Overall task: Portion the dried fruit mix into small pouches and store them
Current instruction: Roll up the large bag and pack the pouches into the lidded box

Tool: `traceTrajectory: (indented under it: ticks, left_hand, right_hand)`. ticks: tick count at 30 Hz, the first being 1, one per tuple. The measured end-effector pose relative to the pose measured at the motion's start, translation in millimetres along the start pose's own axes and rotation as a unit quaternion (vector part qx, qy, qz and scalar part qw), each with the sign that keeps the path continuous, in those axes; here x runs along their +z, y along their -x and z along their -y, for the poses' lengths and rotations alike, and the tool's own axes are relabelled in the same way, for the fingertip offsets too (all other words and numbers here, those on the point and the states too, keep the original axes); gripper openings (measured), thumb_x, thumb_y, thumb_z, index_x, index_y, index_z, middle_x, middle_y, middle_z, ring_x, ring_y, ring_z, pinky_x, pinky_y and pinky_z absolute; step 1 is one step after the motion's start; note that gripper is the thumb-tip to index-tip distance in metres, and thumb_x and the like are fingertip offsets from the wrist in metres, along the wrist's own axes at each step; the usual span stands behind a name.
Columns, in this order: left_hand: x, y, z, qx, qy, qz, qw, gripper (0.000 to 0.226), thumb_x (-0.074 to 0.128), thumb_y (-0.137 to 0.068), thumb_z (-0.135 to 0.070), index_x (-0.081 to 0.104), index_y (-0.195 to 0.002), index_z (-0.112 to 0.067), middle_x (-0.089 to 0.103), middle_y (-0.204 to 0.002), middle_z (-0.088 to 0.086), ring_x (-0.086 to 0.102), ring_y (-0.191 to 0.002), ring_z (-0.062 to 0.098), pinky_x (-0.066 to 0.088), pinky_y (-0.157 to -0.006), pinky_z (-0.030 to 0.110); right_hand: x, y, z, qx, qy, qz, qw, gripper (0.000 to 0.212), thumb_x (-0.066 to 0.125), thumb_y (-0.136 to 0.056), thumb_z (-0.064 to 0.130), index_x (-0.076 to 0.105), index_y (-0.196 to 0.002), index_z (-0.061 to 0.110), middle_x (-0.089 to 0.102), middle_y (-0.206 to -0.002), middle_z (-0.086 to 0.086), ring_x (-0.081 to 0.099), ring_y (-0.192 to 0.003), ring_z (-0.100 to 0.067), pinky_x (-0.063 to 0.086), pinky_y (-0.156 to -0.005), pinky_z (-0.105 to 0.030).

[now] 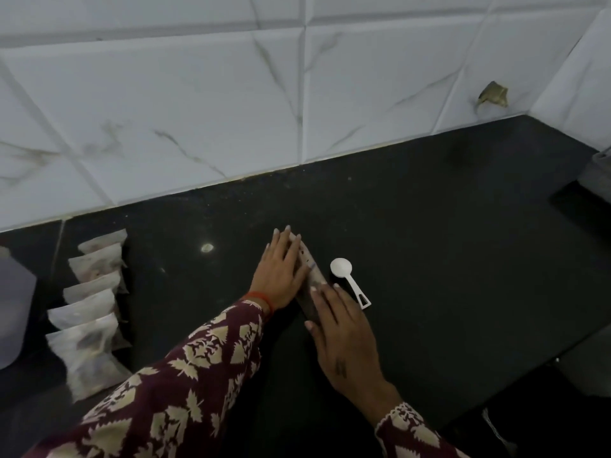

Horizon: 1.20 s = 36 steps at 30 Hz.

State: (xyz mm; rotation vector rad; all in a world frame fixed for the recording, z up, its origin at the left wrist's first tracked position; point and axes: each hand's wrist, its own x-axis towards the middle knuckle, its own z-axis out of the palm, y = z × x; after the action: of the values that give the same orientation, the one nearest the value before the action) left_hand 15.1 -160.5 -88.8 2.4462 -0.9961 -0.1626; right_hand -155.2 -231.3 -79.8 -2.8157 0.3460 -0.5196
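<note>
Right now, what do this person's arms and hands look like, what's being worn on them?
Both arms wear long maroon sleeves printed with cream leaf shapes; the right cuff has a pale scalloped trim. A red-orange thread band circles the left wrist. The left hand is bare, and the right hand has a small dark marking on its back.

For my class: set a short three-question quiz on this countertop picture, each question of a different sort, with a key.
1. True or false: the white measuring spoon lies in the row of filled pouches.
2. Which hands press on the pouch being flattened? A) left hand only B) right hand only C) both
3. Fill in: the filled pouches lie to the ____ of the person's hands.

Key:
1. False; it lies beside the right hand, apart from the row.
2. C; the left hand lies flat on it too.
3. left
</note>
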Motion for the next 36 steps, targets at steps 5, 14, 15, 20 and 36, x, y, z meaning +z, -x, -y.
traceTrajectory:
  ticks: [5, 14, 15, 20, 36]
  left_hand:
    - [0, 5, 13, 0.002, -0.069, 0.075, 0.995, 0.093, 0.007, -0.076, -0.075, 0.001, -0.151, -0.021, -0.019, -0.158, 0.003, -0.02, -0.142, 0.015, -0.007, -0.115, 0.033]
    - [-28, 15, 7, -0.022, -0.019, 0.071, 0.997, 0.074, 0.044, -0.092, -0.056, 0.013, -0.152, -0.024, -0.004, -0.16, -0.002, 0.001, -0.147, 0.021, 0.015, -0.117, 0.039]
    - [-32, 22, 7, -0.024, -0.012, 0.047, 0.999, 0.074, 0.046, -0.091, -0.055, 0.015, -0.151, -0.024, -0.001, -0.16, -0.003, 0.004, -0.147, 0.021, 0.017, -0.117, 0.039]
    - [-70, 70, 24, -0.051, -0.026, -0.062, 0.996, 0.085, 0.044, -0.08, -0.072, 0.025, -0.149, -0.025, 0.014, -0.159, 0.0, 0.014, -0.146, 0.024, 0.024, -0.116, 0.045]
    - [-216, 291, 203, -0.336, -0.012, -0.376, 0.863, 0.123, 0.061, -0.058, -0.075, 0.003, -0.152, -0.02, 0.002, -0.16, 0.007, 0.008, -0.145, 0.034, 0.018, -0.111, 0.061]
  right_hand:
    - [14, 2, -8, 0.019, -0.018, 0.092, 0.995, 0.064, 0.013, -0.099, 0.053, 0.033, -0.144, 0.012, 0.039, -0.149, -0.007, 0.033, -0.138, -0.021, 0.03, -0.11, -0.037]
    - [-12, -10, -7, 0.016, -0.112, 0.208, 0.972, 0.085, 0.01, -0.083, 0.073, 0.014, -0.152, 0.023, 0.01, -0.16, 0.003, 0.001, -0.147, -0.014, 0.006, -0.119, -0.029]
    - [-20, -15, -6, 0.016, -0.129, 0.203, 0.97, 0.077, 0.021, -0.088, 0.069, 0.024, -0.149, 0.023, 0.019, -0.157, 0.003, 0.009, -0.146, -0.015, 0.011, -0.117, -0.029]
    - [-42, -41, 21, 0.023, -0.236, 0.174, 0.956, 0.05, 0.054, -0.09, 0.048, 0.049, -0.135, 0.028, 0.048, -0.137, 0.011, 0.039, -0.131, -0.009, 0.03, -0.11, -0.028]
    - [-13, -84, 305, -0.117, -0.403, 0.178, 0.89, 0.043, 0.066, -0.085, 0.04, 0.056, -0.127, 0.032, 0.05, -0.135, 0.012, 0.042, -0.128, -0.006, 0.036, -0.109, -0.029]
